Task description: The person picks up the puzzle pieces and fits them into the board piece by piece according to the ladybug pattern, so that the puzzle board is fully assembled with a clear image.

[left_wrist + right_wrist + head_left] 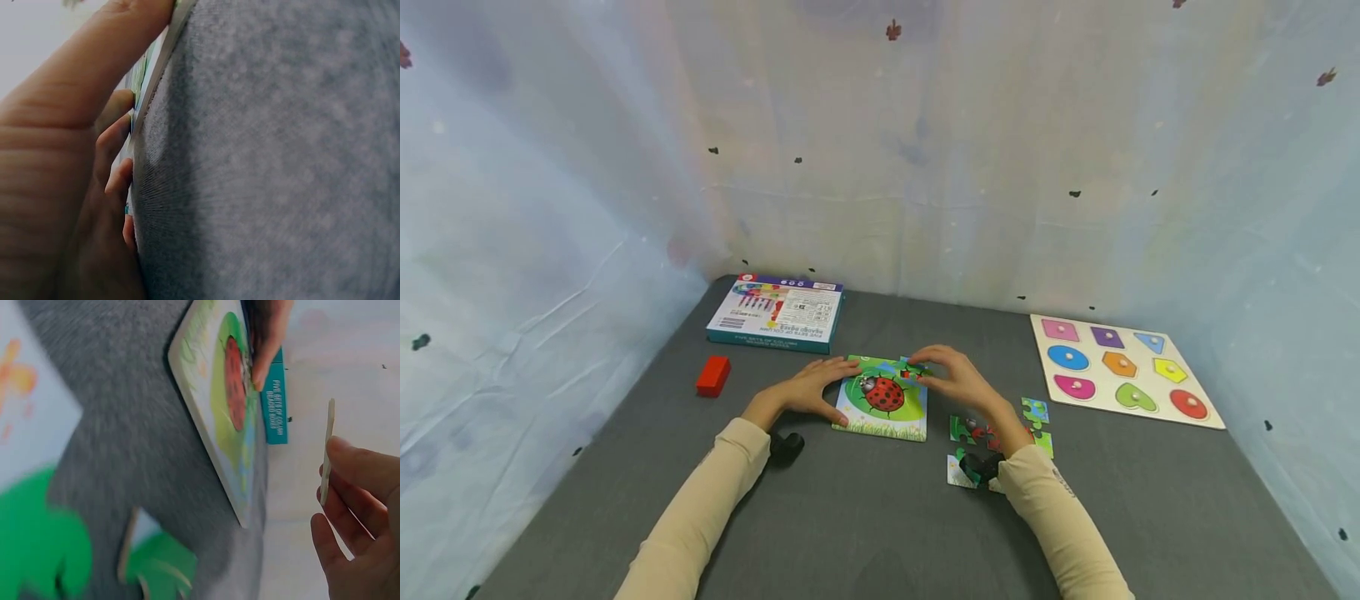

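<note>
A square picture board point(880, 398) with a red ladybug on a green leaf lies on the table. My left hand point(808, 387) rests along its left side, fingers extended onto the far corner and thumb at the near corner. In the left wrist view, the thumb and fingertips touch the board's edge. My right hand point(958, 379) is over the board's far right corner, pinching a thin puzzle piece point(329, 419) between thumb and fingers. The right wrist view shows this piece edge-on, raised off the table. Several loose puzzle pieces point(962, 428) lie beneath the right forearm, partly hidden.
A flat box point(775, 312) with printed text lies at the back left, with a red block point(713, 376) in front of it. On the right is a white shape board point(1120, 367) with colourful knobbed shapes. A pale curtain point(880, 167) hangs behind the grey table point(850, 517).
</note>
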Demonstrator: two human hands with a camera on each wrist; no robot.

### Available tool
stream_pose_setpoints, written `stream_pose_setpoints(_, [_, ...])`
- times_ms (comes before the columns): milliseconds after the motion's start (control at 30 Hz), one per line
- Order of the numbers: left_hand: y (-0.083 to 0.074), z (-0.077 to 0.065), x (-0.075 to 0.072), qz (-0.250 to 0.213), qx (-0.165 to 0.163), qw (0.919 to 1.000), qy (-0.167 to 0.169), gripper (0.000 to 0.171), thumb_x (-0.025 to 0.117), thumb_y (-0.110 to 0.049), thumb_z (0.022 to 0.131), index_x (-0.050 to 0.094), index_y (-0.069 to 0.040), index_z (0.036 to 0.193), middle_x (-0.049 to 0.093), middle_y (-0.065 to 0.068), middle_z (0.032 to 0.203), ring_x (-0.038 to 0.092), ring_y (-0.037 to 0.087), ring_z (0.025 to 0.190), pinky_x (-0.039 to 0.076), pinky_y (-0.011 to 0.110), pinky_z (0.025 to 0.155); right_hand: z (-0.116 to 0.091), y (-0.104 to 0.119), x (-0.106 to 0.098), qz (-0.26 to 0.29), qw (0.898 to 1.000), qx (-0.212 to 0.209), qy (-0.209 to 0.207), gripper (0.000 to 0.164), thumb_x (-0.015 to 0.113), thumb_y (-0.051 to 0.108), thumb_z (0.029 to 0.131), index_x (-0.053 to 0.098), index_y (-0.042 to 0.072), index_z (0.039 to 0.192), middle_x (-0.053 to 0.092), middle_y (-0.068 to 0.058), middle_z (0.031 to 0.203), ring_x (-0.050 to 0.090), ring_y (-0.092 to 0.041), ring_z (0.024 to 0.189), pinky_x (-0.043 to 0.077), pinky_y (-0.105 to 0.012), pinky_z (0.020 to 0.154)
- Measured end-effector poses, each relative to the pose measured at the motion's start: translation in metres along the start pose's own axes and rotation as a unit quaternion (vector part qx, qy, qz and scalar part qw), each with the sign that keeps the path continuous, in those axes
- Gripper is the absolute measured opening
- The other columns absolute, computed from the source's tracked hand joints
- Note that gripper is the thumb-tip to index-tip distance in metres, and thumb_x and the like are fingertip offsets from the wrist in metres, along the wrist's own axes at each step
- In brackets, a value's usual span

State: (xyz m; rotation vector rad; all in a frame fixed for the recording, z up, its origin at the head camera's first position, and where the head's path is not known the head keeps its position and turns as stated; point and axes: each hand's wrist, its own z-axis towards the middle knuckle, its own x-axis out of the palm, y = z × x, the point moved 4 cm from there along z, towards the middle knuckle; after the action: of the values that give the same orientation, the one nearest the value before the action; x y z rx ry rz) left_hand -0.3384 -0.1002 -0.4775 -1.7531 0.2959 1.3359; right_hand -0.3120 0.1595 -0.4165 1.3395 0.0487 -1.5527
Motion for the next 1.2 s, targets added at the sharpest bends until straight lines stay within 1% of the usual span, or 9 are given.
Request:
stream_pose_setpoints(33, [0.000,0.000,0.000,0.000,0.001,1.0000,0.000,0.097,0.073,-0.056,0.071,0.031,-0.013,0.147,0.023,0.007,0.153,0.010,0.030,0.142,0.005,0.055,0.112,0.002,-0.001,0.004,-0.003,1.000,-0.004,0.000,0.031,0.069,0.003,0.083,0.064,0.000,0.113,0.059,-0.016,0.117,0.051,-0.032,0.113,0.040,-0.051,0.094])
stream_pose_setpoints(133, [0.000,-0.001,-0.001,0.003,0.002,1.0000,-0.001,0.096,0.073,-0.056,0.071,0.032,-0.014,0.147,0.022,0.006,0.154,0.010,0.029,0.142,0.004,0.054,0.112,0.008,-0.005,0.014,-0.007,1.000,0.003,0.004,0.030,0.068,0.003,0.083,0.064,0.000,0.112,0.060,-0.016,0.117,0.052,-0.032,0.111,0.040,-0.052,0.094])
stream_pose_setpoints(333, [-0.001,-0.001,-0.002,-0.003,0.003,1.0000,-0.002,0.096,0.072,-0.058,0.071,0.032,-0.015,0.147,0.021,0.005,0.154,0.010,0.030,0.142,0.004,0.055,0.112,0.017,-0.012,0.032,-0.005,0.999,0.036,0.009,0.028,0.068,0.004,0.083,0.065,0.001,0.111,0.060,-0.015,0.117,0.051,-0.032,0.112,0.042,-0.052,0.092])
stream_pose_setpoints(500, [-0.002,-0.002,-0.001,-0.006,0.005,1.0000,-0.001,0.096,0.072,-0.057,0.071,0.032,-0.014,0.147,0.021,0.006,0.154,0.010,0.030,0.142,0.004,0.055,0.112,0.022,-0.015,0.043,-0.013,0.998,0.062,0.018,0.028,0.068,0.005,0.084,0.065,0.001,0.111,0.060,-0.015,0.118,0.051,-0.031,0.112,0.039,-0.050,0.096])
stream_pose_setpoints(733, [-0.002,-0.002,0.000,-0.009,0.010,0.9999,-0.009,0.095,0.072,-0.057,0.071,0.033,-0.013,0.146,0.023,0.007,0.153,0.011,0.032,0.142,0.005,0.056,0.111,0.028,-0.012,0.048,-0.022,0.998,0.064,0.019,0.027,0.068,0.003,0.083,0.066,0.000,0.110,0.060,-0.018,0.116,0.052,-0.034,0.110,0.039,-0.052,0.095])
stream_pose_setpoints(833, [-0.002,-0.002,-0.001,-0.007,0.010,0.9999,-0.011,0.095,0.072,-0.058,0.071,0.033,-0.013,0.146,0.023,0.007,0.153,0.011,0.032,0.142,0.005,0.057,0.111,0.030,-0.012,0.050,-0.035,0.997,0.064,0.020,0.027,0.068,0.003,0.084,0.066,0.000,0.110,0.060,-0.018,0.116,0.051,-0.034,0.110,0.039,-0.052,0.095])
stream_pose_setpoints(967, [-0.001,0.000,-0.001,0.003,0.007,0.9999,-0.009,0.095,0.072,-0.058,0.071,0.033,-0.015,0.146,0.023,0.005,0.154,0.011,0.031,0.142,0.006,0.056,0.111,0.031,-0.013,0.052,-0.051,0.996,0.066,0.020,0.026,0.068,0.003,0.084,0.067,0.001,0.110,0.060,-0.017,0.116,0.051,-0.033,0.110,0.038,-0.052,0.095])
stream_pose_setpoints(1200, [-0.002,0.000,-0.002,0.009,-0.004,1.0000,0.002,0.094,0.073,-0.055,0.072,0.032,-0.015,0.147,0.023,0.006,0.153,0.011,0.031,0.142,0.006,0.055,0.112,0.029,-0.017,0.058,-0.045,0.995,0.085,0.018,0.027,0.067,0.004,0.085,0.067,0.003,0.112,0.057,-0.017,0.120,0.050,-0.033,0.113,0.037,-0.052,0.097])
